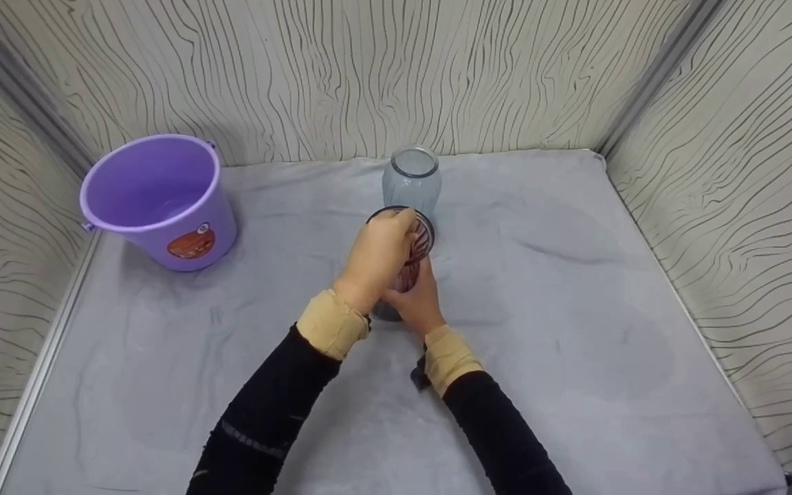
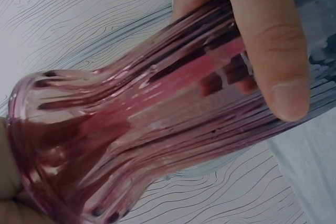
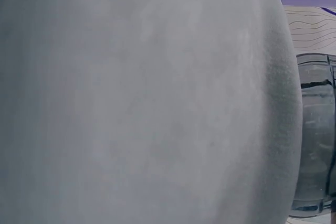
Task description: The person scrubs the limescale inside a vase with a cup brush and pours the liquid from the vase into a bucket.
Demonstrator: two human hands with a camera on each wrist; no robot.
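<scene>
In the head view, both hands are at a ribbed glass vase [image 1: 421,240] standing in the middle of the cloth. Its glass is pink toward the flared rim, while the base looks clear grey. My left hand [image 1: 377,254] grips the rim from above, its fingers bent at the mouth. Lower down, my right hand [image 1: 418,299] holds the body, thumb on the near side. The left wrist view shows the pink vase [image 2: 152,103] close up, a thumb across its body and fingers against the rim. At the right wrist view's edge stands a clear grey glass base [image 3: 315,135].
Just behind the held vase stands a pale blue glass vase [image 1: 412,189]. A purple bucket [image 1: 162,199] with an orange label is at the back left. Grey cloth [image 1: 575,330] covers the table, and wood-grain patterned panels [image 1: 341,75] enclose the back and sides.
</scene>
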